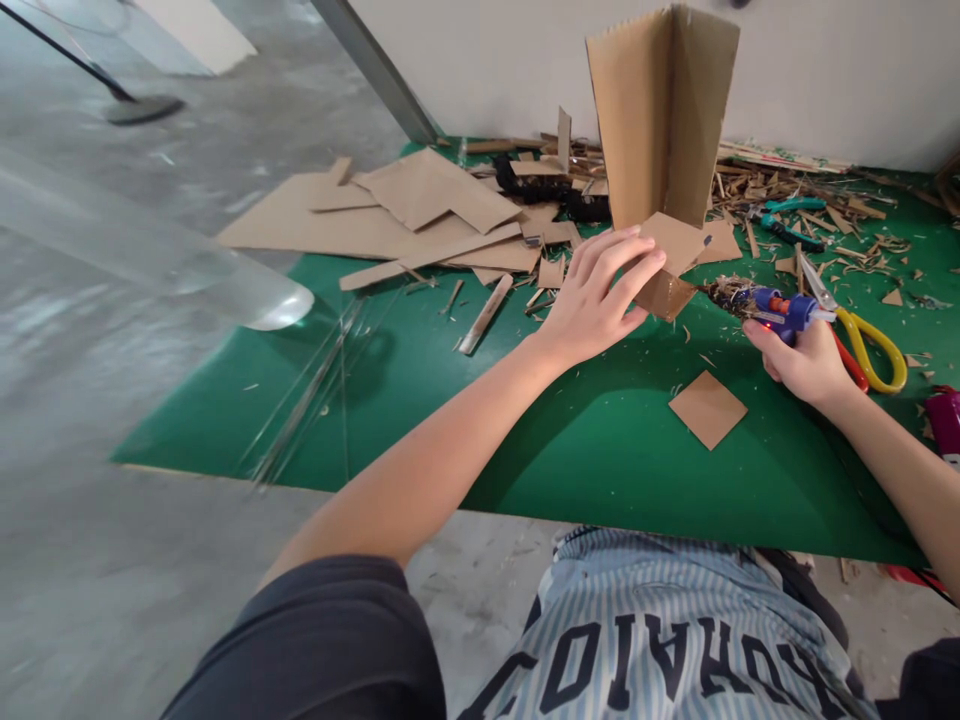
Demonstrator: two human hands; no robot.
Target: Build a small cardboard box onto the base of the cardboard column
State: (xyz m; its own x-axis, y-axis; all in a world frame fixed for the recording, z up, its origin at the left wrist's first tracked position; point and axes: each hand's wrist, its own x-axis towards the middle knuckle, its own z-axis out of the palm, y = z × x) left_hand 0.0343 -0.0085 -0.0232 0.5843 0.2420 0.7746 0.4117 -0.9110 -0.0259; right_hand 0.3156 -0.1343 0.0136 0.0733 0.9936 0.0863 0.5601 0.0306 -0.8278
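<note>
My left hand point(600, 295) grips a small box-like cardboard piece point(675, 243) by its left side, with fingers over the top. Its far underside is hidden. In my right hand point(806, 355) is a blue hot glue gun point(776, 308), closed in the fingers, with a small red light lit. Strands and scraps cling around its nozzle, which points left at the lower right edge of the piece. A loose cardboard square point(708, 410) lies flat just below, nearer to me. Behind my left hand stands a tall, folded cardboard panel point(664, 115).
Yellow-handled scissors point(870, 350) lie beside my right hand. Teal-handled pliers point(791, 222) rest among cardboard scraps behind. Larger cardboard sheets point(420, 190) pile up at the back left. Clear thin sticks point(300, 400) lie on the green table point(420, 400). A purple object point(945, 415) sits at the right edge.
</note>
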